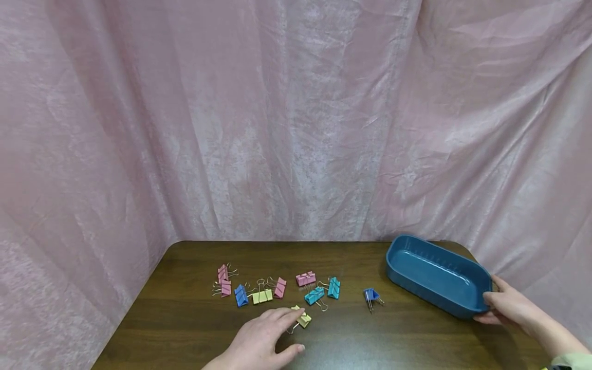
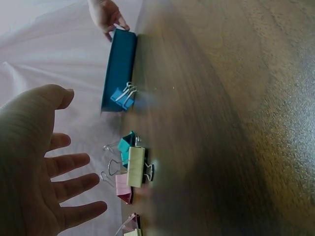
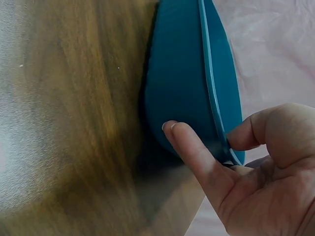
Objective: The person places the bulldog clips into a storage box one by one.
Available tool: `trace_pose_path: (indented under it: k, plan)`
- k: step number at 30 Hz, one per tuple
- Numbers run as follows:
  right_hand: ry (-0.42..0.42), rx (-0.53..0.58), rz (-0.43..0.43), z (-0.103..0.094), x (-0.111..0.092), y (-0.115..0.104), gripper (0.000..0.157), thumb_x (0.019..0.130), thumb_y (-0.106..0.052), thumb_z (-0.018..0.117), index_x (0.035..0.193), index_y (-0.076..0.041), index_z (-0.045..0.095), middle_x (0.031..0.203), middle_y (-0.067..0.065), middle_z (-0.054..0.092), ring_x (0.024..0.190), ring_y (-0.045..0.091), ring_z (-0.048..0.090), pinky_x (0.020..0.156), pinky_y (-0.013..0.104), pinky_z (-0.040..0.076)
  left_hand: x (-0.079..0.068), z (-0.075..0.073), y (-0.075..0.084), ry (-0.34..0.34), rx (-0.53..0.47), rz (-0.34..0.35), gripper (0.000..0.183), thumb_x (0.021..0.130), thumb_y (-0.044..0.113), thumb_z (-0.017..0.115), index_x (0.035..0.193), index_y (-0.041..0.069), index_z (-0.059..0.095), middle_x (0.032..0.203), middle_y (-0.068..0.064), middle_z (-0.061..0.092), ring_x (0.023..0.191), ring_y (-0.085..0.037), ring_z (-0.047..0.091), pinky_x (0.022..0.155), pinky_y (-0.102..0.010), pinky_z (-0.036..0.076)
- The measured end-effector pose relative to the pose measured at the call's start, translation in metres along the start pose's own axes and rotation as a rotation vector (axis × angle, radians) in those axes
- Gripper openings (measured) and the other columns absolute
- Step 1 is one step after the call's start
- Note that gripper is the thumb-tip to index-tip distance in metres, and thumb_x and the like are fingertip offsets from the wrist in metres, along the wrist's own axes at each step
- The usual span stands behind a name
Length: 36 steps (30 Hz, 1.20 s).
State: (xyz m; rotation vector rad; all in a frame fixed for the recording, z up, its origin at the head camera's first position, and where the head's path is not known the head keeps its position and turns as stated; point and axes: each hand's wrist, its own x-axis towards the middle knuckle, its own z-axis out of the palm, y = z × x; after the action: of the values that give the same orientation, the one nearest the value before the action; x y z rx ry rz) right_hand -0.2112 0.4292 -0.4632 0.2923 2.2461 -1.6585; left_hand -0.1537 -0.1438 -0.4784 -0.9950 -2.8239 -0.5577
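Note:
My right hand (image 1: 511, 306) grips the near right end of a blue oblong tray (image 1: 430, 275). In the right wrist view its thumb hooks over the rim while fingers (image 3: 189, 147) lie against the tray's outer wall. My left hand (image 1: 259, 336) hovers with spread fingers beside a yellow binder clip (image 1: 303, 319), its fingertips overlapping that clip in the head view. The left wrist view shows this palm (image 2: 29, 172) holding nothing. A blue binder clip (image 1: 371, 294) stands alone between the other clips and the tray. Inside, the tray holds nothing.
Two teal clips (image 1: 334, 288) and a pink clip (image 1: 305, 279) lie mid-table. Farther left are another yellow clip (image 1: 262, 296), a blue clip (image 1: 241, 296) and several pink clips (image 1: 279, 288). Pink curtains (image 1: 287, 123) hang behind the brown wooden table (image 1: 185, 329).

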Motion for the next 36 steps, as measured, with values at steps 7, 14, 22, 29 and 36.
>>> trace_pose_path:
  k: [7,14,22,29,36]
  plan:
    - [0.024,-0.116,0.021,-0.002,0.009,-0.006,0.081,0.098,0.002,0.032,0.146,0.006,-0.032,0.129,0.062,0.015,0.081,0.035,0.072,0.074,0.044,0.061,-0.001,0.001,0.000,0.005,0.005,-0.002,0.066,0.097,0.065,0.055,0.151,0.026,0.052,0.140,0.006,0.060,0.124,-0.018,0.058,0.088,-0.044,0.055]
    - [0.011,-0.134,0.042,-0.008,0.017,-0.008,0.083,0.094,0.006,0.033,0.148,0.004,-0.030,0.140,0.058,-0.007,0.087,0.038,0.068,0.077,0.046,0.061,-0.001,0.002,-0.001,0.013,0.015,0.006,0.066,0.097,0.064,0.055,0.150,0.026,0.053,0.139,0.005,0.060,0.124,-0.018,0.059,0.088,-0.043,0.056]
    - [-0.038,-0.155,-0.001,-0.018,0.013,-0.005,0.081,0.094,0.007,0.031,0.150,0.006,-0.026,0.146,0.050,-0.024,0.094,0.043,0.065,0.076,0.051,0.060,-0.003,0.003,-0.003,0.030,0.018,0.016,0.066,0.097,0.063,0.056,0.151,0.025,0.052,0.139,0.006,0.060,0.124,-0.018,0.059,0.088,-0.044,0.055]
    - [-0.054,-0.165,0.026,-0.015,0.013,-0.008,0.078,0.096,0.005,0.032,0.153,0.004,-0.022,0.144,0.052,-0.022,0.095,0.043,0.065,0.076,0.051,0.060,-0.002,0.002,-0.003,0.018,0.022,-0.007,0.066,0.098,0.064,0.054,0.150,0.024,0.053,0.141,0.006,0.059,0.125,-0.019,0.058,0.088,-0.045,0.055]
    - [-0.057,-0.150,-0.006,-0.007,0.019,-0.013,0.081,0.093,0.009,0.030,0.153,0.003,-0.023,0.144,0.056,-0.014,0.097,0.048,0.063,0.076,0.053,0.060,-0.003,0.003,-0.003,0.019,0.014,-0.009,0.066,0.098,0.063,0.055,0.149,0.022,0.054,0.140,0.005,0.060,0.125,-0.019,0.058,0.088,-0.045,0.055]
